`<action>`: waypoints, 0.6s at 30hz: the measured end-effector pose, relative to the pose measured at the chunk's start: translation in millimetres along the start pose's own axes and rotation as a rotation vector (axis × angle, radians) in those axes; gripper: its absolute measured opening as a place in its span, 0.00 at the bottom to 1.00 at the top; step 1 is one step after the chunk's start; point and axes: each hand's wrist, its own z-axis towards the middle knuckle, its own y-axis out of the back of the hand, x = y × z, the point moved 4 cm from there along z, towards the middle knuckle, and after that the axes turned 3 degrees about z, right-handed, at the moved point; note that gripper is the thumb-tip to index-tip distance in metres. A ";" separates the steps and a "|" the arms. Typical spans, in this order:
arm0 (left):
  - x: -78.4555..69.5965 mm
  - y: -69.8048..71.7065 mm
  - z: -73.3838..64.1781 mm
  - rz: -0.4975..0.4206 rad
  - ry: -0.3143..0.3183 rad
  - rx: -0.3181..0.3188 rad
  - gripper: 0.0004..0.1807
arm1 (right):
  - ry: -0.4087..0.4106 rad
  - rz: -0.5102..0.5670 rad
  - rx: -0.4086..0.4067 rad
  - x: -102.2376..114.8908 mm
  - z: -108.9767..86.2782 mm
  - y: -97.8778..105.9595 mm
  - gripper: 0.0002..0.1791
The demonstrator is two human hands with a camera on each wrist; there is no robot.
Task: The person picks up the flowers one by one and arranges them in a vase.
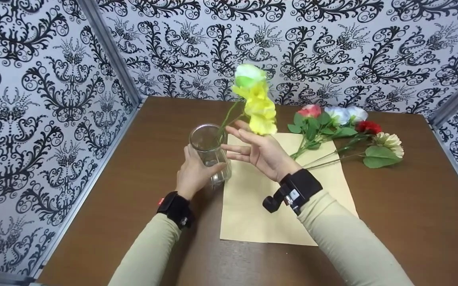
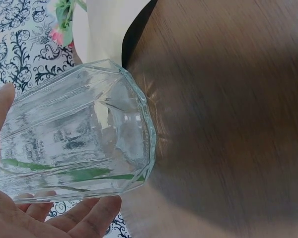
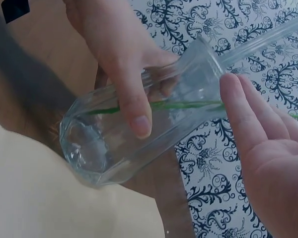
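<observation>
A clear faceted glass vase [image 1: 213,156] is upright or slightly tilted by the paper's left edge; whether its base touches the table I cannot tell. My left hand [image 1: 194,171] grips its side, with the thumb across the front in the right wrist view. A green stem [image 3: 188,105] runs down inside the glass. Above the rim rise a yellow flower [image 1: 261,109] and a whitish-green flower [image 1: 249,75]. Beside the rim and stems, my right hand [image 1: 262,154] has its fingers extended, and none curl round anything.
A tan paper sheet [image 1: 268,210] lies on the brown table [image 1: 133,167]. Toward the back right lie several artificial flowers, among them a pink one [image 1: 309,111], pale blue ones [image 1: 338,115], a red one [image 1: 369,127] and a cream one [image 1: 389,143]. Patterned walls [image 1: 197,43] enclose the table.
</observation>
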 end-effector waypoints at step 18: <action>-2.0 1.9 -2.5 0.019 0.033 -0.008 0.65 | -0.045 -0.248 0.025 -9.8 -25.2 36.7 0.29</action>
